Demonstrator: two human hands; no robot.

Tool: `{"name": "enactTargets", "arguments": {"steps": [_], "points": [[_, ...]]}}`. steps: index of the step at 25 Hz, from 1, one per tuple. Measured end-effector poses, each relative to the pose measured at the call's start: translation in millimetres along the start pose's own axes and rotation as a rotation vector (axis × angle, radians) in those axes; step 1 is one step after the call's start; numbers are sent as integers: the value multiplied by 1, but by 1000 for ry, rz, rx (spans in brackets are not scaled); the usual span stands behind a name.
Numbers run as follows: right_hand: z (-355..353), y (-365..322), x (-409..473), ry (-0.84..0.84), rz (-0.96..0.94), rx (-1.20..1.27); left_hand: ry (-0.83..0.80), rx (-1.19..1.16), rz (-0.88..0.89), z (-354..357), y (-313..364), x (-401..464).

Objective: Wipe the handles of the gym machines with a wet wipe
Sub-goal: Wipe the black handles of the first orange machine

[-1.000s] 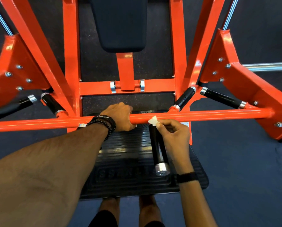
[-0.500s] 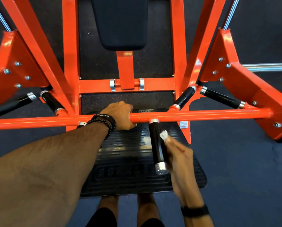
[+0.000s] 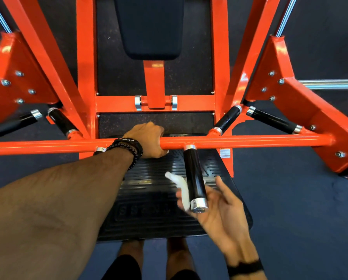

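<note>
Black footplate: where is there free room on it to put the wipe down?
The footplate is bare on its near left part, between the left forearm and the right hand. It is crowded around the black handle, where the wipe is.

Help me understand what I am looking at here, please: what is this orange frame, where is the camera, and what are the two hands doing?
The picture comes from a camera worn on the person's head, looking down past their arms. The orange frame is a gym machine with a black pad at the top and a black ribbed footplate on the floor. Several short black handles stick out from it. The left hand grips the orange crossbar. The right hand is under the nearest black handle, palm up, with a white wet wipe on its fingers beside that handle. The hand is blurred, so I cannot tell how firmly the wipe is held.
</note>
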State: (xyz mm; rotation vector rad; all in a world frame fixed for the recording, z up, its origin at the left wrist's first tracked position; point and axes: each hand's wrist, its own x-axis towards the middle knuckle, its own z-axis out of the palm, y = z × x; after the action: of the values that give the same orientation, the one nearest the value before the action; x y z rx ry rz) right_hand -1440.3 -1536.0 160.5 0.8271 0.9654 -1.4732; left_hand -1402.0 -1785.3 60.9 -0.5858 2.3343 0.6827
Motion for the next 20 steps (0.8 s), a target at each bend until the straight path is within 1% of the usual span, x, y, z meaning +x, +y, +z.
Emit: {"name": "enactTargets", "arguments": {"steps": [3, 6, 8, 11, 12, 13, 15, 16, 18, 20], "points": [[-2, -3, 5, -58, 39, 43, -12, -3, 10, 0, 0, 1], [18, -17, 41, 5, 10, -27, -41, -27, 14, 0, 0, 2], [14, -13, 46, 40, -35, -72, -35, -23, 21, -1, 0, 2], [-7, 0, 10, 70, -94, -323, -19, 5, 31, -3, 1, -1], [-11, 2, 2, 105, -151, -460, -23, 16, 32, -4, 2, -3], [-10, 1, -2, 175, -238, -609, -29, 21, 36, -4, 3, -3], [0, -5, -5, 266, -466, -888, -51, 20, 48, -6, 3, -2], [4, -8, -6, 282, -568, -952, -63, 19, 50, -6, 3, -2], [3, -13, -12, 341, -705, -954, -67, 33, 54, -7, 2, -4], [-7, -19, -18, 368, -735, -936, -52, 39, 49, -9, 2, -5]]}}
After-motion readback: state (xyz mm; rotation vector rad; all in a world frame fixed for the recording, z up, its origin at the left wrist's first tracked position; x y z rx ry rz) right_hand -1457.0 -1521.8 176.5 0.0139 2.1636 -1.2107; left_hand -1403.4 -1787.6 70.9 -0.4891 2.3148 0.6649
